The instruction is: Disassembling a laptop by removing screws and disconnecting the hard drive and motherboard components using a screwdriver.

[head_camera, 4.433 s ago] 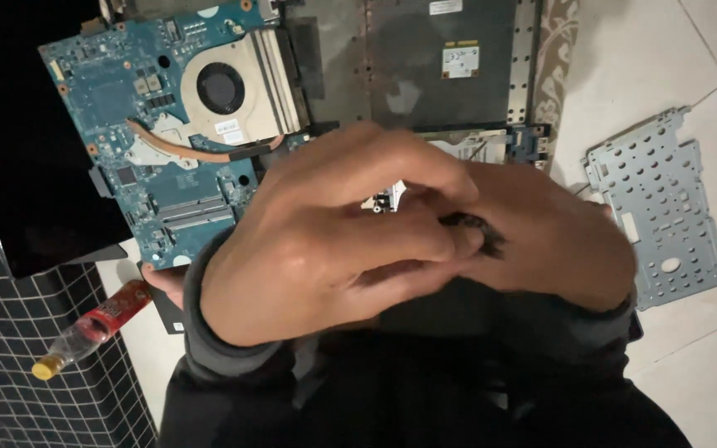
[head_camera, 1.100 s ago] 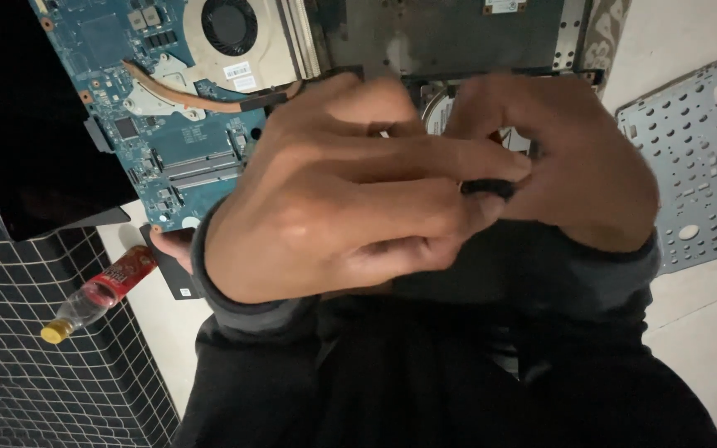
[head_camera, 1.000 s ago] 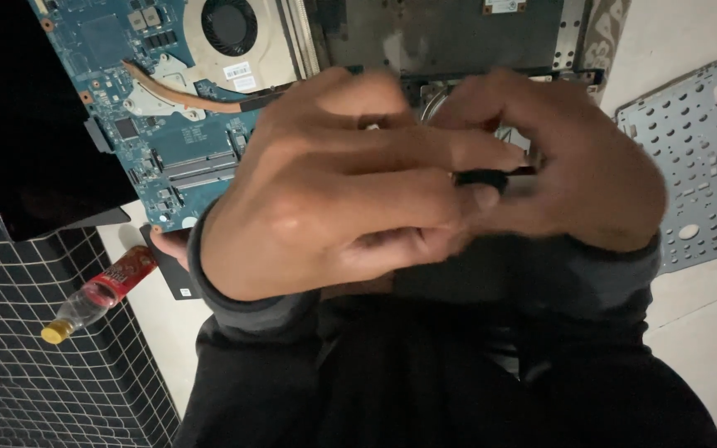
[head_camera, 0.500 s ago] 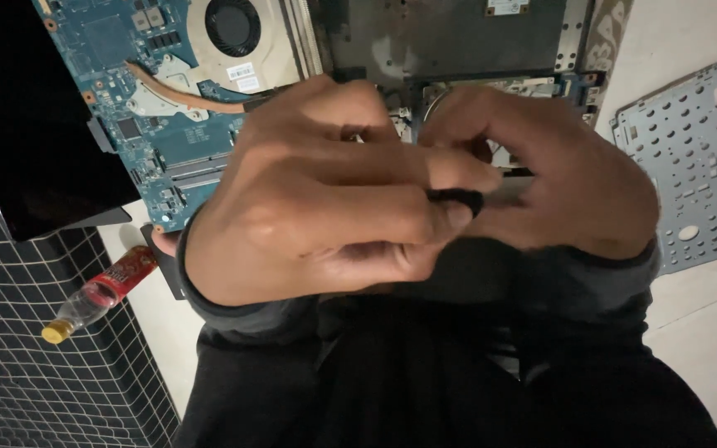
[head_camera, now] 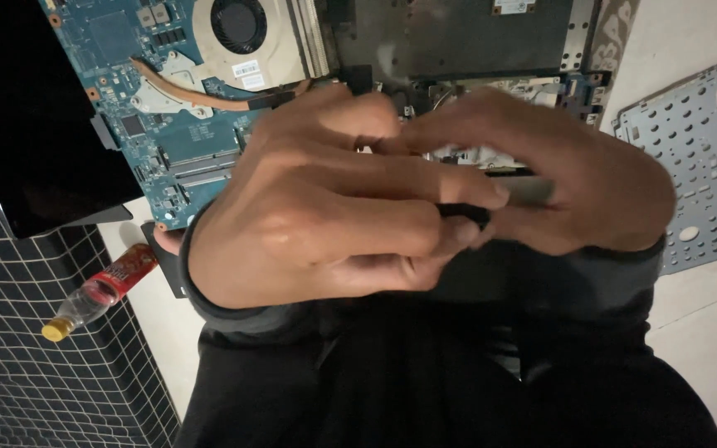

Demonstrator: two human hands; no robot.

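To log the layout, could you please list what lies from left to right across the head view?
Plastic bottle → blue circuit board → left hand → right hand → perforated metal plate.

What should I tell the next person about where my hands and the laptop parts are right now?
Left hand: closed around a small black part, fingers curled over it.
Right hand: pressed against the left, pinching the same black part from the other side; most of the part is hidden.
Both hands are held together above the opened laptop.
Blue circuit board with copper pipe and cooling fan: exposed at upper left.
Perforated metal plate: lying off the laptop on the floor, right side.
Small bottle with a yellow cap: lying on its side at left.
Done: laptop opened, plate off.
Left: the black part, not yet set down.
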